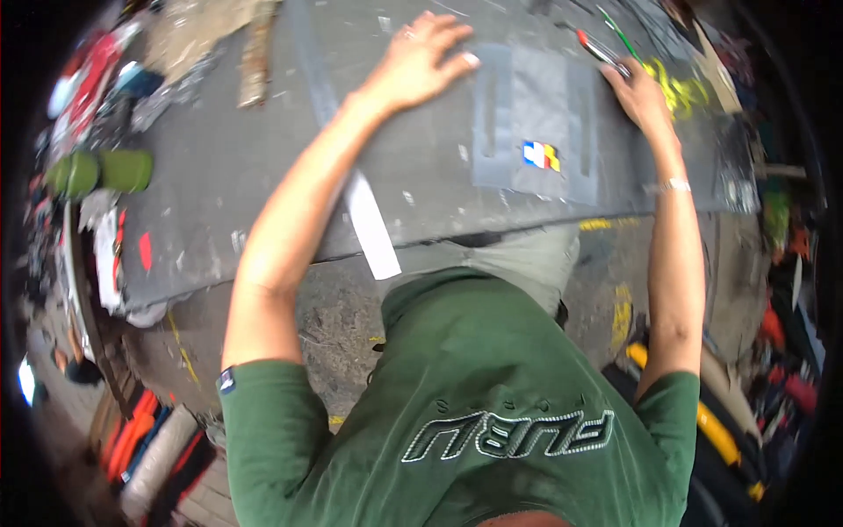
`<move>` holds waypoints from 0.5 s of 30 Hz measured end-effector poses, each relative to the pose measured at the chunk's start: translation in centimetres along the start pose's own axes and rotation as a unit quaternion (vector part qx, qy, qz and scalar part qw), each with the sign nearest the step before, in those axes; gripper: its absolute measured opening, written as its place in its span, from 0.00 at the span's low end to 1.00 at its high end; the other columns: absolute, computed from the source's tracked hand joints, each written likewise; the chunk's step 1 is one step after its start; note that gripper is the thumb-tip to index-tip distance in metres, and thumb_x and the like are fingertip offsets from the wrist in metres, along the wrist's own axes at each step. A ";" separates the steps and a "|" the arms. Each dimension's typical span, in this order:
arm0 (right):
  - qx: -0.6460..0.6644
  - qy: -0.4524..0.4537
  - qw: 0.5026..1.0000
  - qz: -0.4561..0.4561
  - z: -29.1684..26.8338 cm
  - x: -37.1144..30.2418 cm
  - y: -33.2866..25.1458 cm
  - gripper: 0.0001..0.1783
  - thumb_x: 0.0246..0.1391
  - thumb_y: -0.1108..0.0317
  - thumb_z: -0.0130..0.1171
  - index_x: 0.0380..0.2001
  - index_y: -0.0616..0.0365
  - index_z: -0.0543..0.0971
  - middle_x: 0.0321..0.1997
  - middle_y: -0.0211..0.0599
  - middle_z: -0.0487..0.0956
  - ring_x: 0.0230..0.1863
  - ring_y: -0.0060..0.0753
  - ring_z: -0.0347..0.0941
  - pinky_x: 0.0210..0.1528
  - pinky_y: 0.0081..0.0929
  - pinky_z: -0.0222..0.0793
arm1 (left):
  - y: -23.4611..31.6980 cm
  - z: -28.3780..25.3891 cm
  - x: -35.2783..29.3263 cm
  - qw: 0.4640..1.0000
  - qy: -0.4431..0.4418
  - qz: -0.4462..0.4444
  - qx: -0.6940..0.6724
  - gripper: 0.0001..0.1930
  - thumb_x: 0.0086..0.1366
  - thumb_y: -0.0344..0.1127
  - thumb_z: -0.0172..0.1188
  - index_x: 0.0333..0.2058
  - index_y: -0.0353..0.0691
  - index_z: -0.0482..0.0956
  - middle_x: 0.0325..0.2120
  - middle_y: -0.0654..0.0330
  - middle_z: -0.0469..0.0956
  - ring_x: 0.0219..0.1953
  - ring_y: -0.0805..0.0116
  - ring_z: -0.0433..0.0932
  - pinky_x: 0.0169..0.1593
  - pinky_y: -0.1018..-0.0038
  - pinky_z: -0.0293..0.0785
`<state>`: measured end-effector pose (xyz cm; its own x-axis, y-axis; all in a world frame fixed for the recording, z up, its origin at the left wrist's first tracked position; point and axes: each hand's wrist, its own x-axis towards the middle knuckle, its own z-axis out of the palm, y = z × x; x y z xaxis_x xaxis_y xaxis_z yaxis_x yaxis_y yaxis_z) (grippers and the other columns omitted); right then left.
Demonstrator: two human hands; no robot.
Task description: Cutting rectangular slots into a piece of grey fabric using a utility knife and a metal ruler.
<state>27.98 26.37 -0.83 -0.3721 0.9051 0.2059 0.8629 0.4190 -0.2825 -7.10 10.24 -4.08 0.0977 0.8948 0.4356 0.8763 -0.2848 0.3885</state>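
Left hand: the left hand (420, 60) lies flat at upper centre of the frame, fingers spread wide, palm down on the dark grey sheet (263, 167), holding nothing, just pressing.
Right hand: the right hand (639, 92) sits at upper right, fingers closed narrowly round a red-tipped pen (600, 51).
Pen position: it rests near the top edge of the frame, just above the grey stencil (536, 123), its tip close to yellow paint marks (676, 88).
Pen axis: the long axis runs diagonally, red end toward upper left, the other end down right into the hand.
Stencil: it lies between the two hands, with two long slots and a small coloured patch (542, 155) low on it.
Risk, slipping: the stencil could likely shift if the flat hand eases off, so any line would wander.
Risk, smearing: the wrist hovers near the yellow marks and could smudge them if still wet.
Other: a white strip (373, 230) hangs over the sheet's near edge.
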 end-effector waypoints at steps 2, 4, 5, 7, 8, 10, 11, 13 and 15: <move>0.044 0.019 0.999 -0.001 -0.5 -0.5 1.7 0.33 0.64 0.43 0.60 0.64 0.52 0.74 0.40 0.50 0.84 0.43 0.47 0.83 0.48 0.40 0.75 | 3.0 -1.9 -2.1 0.996 -0.009 -0.016 -0.082 0.26 0.71 0.53 0.60 0.60 0.44 0.77 0.62 0.50 0.73 0.66 0.53 0.70 0.67 0.56 0.66; 0.042 0.032 0.999 0.008 -0.8 -0.6 2.7 0.35 0.66 0.42 0.58 0.66 0.54 0.72 0.39 0.53 0.83 0.43 0.44 0.83 0.48 0.40 0.74 | 7.6 -7.0 -5.7 0.975 -0.072 -0.126 -0.170 0.21 0.71 0.48 0.63 0.56 0.42 0.81 0.52 0.51 0.80 0.54 0.59 0.79 0.57 0.64 0.75; 0.027 0.040 0.999 0.003 -0.5 -0.1 2.8 0.35 0.66 0.42 0.57 0.67 0.53 0.72 0.38 0.54 0.83 0.43 0.45 0.83 0.47 0.39 0.74 | 9.7 -9.7 -7.8 0.948 -0.106 -0.210 -0.213 0.20 0.71 0.48 0.63 0.53 0.40 0.83 0.45 0.52 0.84 0.46 0.62 0.83 0.51 0.66 0.78; -0.021 -0.008 1.000 0.008 -0.2 0.5 1.6 0.34 0.68 0.42 0.54 0.65 0.55 0.74 0.38 0.54 0.83 0.42 0.46 0.83 0.47 0.39 0.74 | 10.9 -12.5 -13.8 0.942 -0.098 -0.259 -0.192 0.18 0.71 0.48 0.63 0.46 0.39 0.86 0.29 0.56 0.84 0.31 0.70 0.82 0.37 0.72 0.77; -0.013 -0.006 1.000 0.000 0.0 1.0 2.3 0.34 0.68 0.42 0.54 0.65 0.55 0.74 0.38 0.54 0.83 0.42 0.46 0.83 0.47 0.39 0.74 | 11.7 -14.0 -15.9 0.916 -0.153 -0.325 -0.179 0.18 0.72 0.49 0.61 0.44 0.38 0.86 0.26 0.57 0.82 0.26 0.71 0.80 0.34 0.73 0.76; 0.008 -0.051 0.998 0.022 0.1 1.5 4.6 0.33 0.67 0.36 0.49 0.58 0.52 0.81 0.43 0.55 0.85 0.49 0.58 0.81 0.52 0.45 0.73 | 13.2 -15.5 -19.6 0.848 -0.211 -0.440 -0.208 0.20 0.75 0.50 0.59 0.41 0.37 0.87 0.20 0.60 0.80 0.20 0.74 0.77 0.28 0.75 0.74; 0.002 -0.048 0.998 0.034 -0.1 1.6 5.0 0.33 0.67 0.36 0.49 0.58 0.52 0.81 0.43 0.55 0.85 0.49 0.58 0.81 0.52 0.45 0.73 | 13.8 -15.4 -21.4 0.808 -0.219 -0.488 -0.249 0.22 0.76 0.52 0.57 0.39 0.36 0.87 0.18 0.61 0.79 0.17 0.75 0.76 0.26 0.75 0.73; 0.019 -0.110 0.994 0.011 -1.3 1.9 4.5 0.35 0.67 0.35 0.49 0.54 0.56 0.82 0.47 0.55 0.84 0.52 0.56 0.81 0.56 0.42 0.73 | 13.9 -14.3 -25.5 0.750 -0.217 -0.516 -0.352 0.25 0.78 0.52 0.51 0.46 0.32 0.84 0.26 0.58 0.83 0.26 0.71 0.82 0.33 0.73 0.77; 0.081 0.009 0.997 0.018 -0.7 0.4 1.5 0.35 0.65 0.33 0.53 0.41 0.60 0.82 0.21 0.35 0.75 0.23 0.27 0.75 0.30 0.31 0.69 | 14.7 -11.0 -28.8 0.729 -0.140 -0.506 -0.439 0.26 0.79 0.51 0.49 0.51 0.30 0.80 0.31 0.54 0.84 0.31 0.67 0.83 0.38 0.71 0.78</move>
<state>29.37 27.31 -0.48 -0.3347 0.9189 0.2087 0.8085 0.3938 -0.4373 -2.16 -23.46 -1.97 -0.1895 0.7995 -0.5700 -0.0603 0.5700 0.8194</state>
